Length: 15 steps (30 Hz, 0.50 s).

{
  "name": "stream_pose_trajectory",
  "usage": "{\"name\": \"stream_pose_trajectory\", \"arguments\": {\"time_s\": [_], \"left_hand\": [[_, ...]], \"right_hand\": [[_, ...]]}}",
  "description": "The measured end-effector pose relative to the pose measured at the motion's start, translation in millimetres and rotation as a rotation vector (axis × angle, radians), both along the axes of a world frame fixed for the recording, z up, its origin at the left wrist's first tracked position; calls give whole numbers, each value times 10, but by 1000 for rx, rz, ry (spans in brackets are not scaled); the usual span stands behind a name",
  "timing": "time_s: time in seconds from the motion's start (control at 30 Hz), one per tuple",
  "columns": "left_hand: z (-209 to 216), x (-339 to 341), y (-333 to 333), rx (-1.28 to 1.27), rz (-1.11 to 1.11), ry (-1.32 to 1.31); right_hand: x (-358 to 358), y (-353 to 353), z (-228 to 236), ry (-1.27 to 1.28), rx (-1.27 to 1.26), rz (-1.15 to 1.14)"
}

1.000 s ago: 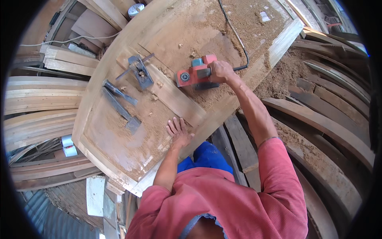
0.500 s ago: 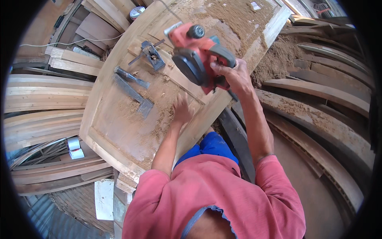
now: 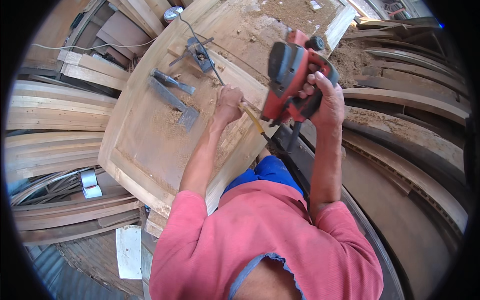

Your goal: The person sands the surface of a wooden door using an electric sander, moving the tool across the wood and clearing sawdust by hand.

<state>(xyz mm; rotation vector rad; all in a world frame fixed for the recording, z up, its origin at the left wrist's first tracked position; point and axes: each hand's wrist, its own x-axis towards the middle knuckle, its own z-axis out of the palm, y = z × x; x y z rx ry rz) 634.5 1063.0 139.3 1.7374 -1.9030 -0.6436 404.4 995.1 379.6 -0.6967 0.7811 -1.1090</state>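
My right hand [image 3: 327, 102] grips the rear handle of a red and black electric planer [image 3: 289, 82], lifted over the right edge of the wooden panel [image 3: 135, 175]. My left hand [image 3: 230, 106] is closed around the planer's dark power cord [image 3: 214, 67]. A yellow wrapped stretch of the cord [image 3: 254, 119] runs from that hand toward the planer. Beyond my left hand, a hand plane [image 3: 201, 56] rests on the panel. Left of it lie a chisel [image 3: 172, 81] and a flat L-shaped tool [image 3: 172, 104].
Sawdust and shavings [image 3: 280, 25] cover much of the panel's far part. Stacked boards [image 3: 60, 112] fill the left side, and more long planks [image 3: 410, 130] lie to the right. A round tin [image 3: 172, 14] stands beyond the panel's far left edge.
The planer has moved right and turned in my right hand. My left hand, open over the panel before, has risen slightly and closed on the cord.
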Motion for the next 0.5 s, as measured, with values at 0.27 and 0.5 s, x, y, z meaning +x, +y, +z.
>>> {"name": "stream_pose_trajectory", "arguments": {"time_s": [0.27,0.5], "left_hand": [[-314,621,2018,-46,580,10],[-2043,1182,5599,796,1778,764]], "right_hand": [[-801,402,-1046,578,33,-137],[-1184,576,-1730,456,454,-357]]}}
